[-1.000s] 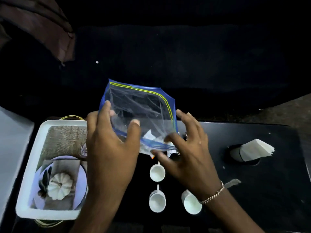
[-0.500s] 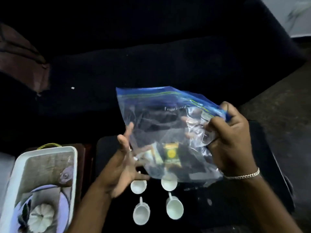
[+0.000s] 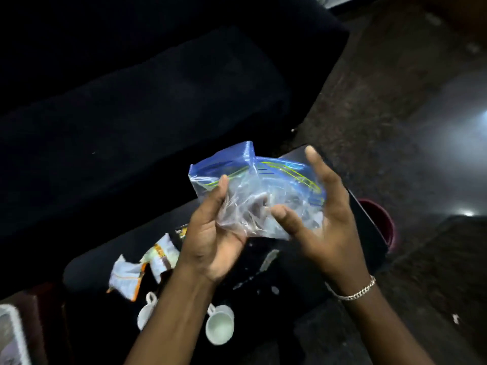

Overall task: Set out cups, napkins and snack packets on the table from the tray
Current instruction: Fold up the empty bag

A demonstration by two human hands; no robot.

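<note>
At the lower left edge, a corner of the white tray (image 3: pixel 11 335) shows, blurred. Just beside the left forearm, two small white cups (image 3: pixel 220 328) stand on the black table (image 3: pixel 290 275), one on each side of the forearm; the arm partly hides the left cup (image 3: pixel 145 311). Beyond them two crumpled white-and-orange snack packets (image 3: pixel 126 280) lie close together on the table top, and a darker packet (image 3: pixel 181 230) peeks out behind the left wrist.

Above the table, the left hand (image 3: pixel 210 241) grips a clear zip bag (image 3: pixel 258 196) with a blue and yellow seal strip, thumb up its front and fingers curled behind the crumpled plastic. The right hand (image 3: pixel 322 225), with a silver bracelet (image 3: pixel 355 291) at the wrist, is spread with straight fingers, and its palm cradles the bag's other side. I cannot tell whether anything is in the bag.

A maroon bucket (image 3: pixel 380 219) stands past the table's far right edge. A dark sofa (image 3: pixel 131 114) runs behind the table
</note>
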